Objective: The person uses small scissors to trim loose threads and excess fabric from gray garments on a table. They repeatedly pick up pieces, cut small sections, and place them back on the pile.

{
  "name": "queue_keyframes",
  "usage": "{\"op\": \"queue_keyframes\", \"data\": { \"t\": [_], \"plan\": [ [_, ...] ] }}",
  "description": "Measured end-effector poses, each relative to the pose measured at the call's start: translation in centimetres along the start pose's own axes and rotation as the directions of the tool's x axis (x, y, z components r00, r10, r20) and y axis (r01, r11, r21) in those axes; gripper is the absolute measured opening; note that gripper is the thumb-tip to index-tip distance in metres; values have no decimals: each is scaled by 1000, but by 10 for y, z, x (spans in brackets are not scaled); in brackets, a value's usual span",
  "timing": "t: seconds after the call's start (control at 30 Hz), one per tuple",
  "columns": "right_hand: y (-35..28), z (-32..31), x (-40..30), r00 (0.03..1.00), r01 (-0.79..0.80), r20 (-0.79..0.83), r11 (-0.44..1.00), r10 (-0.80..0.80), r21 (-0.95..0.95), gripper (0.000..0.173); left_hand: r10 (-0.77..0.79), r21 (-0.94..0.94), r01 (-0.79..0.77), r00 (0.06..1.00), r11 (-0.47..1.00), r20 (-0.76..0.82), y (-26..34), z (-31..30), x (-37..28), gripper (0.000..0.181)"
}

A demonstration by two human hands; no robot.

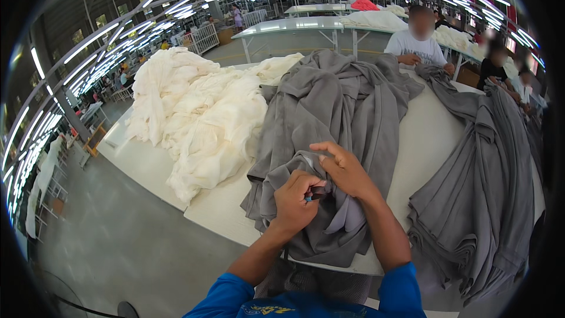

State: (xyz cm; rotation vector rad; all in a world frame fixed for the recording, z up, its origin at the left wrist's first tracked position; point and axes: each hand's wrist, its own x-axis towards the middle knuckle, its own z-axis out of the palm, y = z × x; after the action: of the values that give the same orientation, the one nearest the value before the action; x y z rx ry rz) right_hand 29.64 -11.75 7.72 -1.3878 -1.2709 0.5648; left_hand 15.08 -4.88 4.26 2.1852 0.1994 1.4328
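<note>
Grey fabric garments (326,110) lie heaped on the white table straight in front of me. My left hand (298,198) is closed around a small tool (314,194) with dark and blue parts, most of it hidden in my fist; its exact kind cannot be told. Close to its right, my right hand (342,168) rests at the grey cloth, index finger stretched out and thumb near a fold. Whether its lower fingers pinch the cloth is hidden. A pale inner side of the fabric shows just below my hands.
A heap of cream-white fabric (198,110) lies at the left on the table (220,216). More grey fabric (481,163) hangs over the table's right side. A co-worker (417,44) is across the table, with other people farther right. More tables (287,26) stand behind.
</note>
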Motion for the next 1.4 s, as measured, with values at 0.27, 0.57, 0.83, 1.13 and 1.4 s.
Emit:
{"op": "queue_keyframes", "data": {
  "t": [0.27,0.57,0.83,1.13,1.4],
  "plan": [
    [6,3,1,1000,-15,1,1000,15,19,28,-164,-186,171,985,968,51,-7,-16,-20,19],
    [16,-1,4,999,-13,38,999,12,41,28,-304,-111,351,901,930,309,1,-47,-4,45],
    [20,-1,5,999,-6,50,987,-2,158,29,109,162,-129,986,978,129,-8,-41,3,37],
    [16,-1,5,997,59,48,994,-64,93,28,322,256,-345,938,903,128,-11,-38,12,34],
    [13,-2,4,997,35,69,995,-41,89,29,360,247,-377,926,893,111,-14,-34,12,32]
  ]
}}
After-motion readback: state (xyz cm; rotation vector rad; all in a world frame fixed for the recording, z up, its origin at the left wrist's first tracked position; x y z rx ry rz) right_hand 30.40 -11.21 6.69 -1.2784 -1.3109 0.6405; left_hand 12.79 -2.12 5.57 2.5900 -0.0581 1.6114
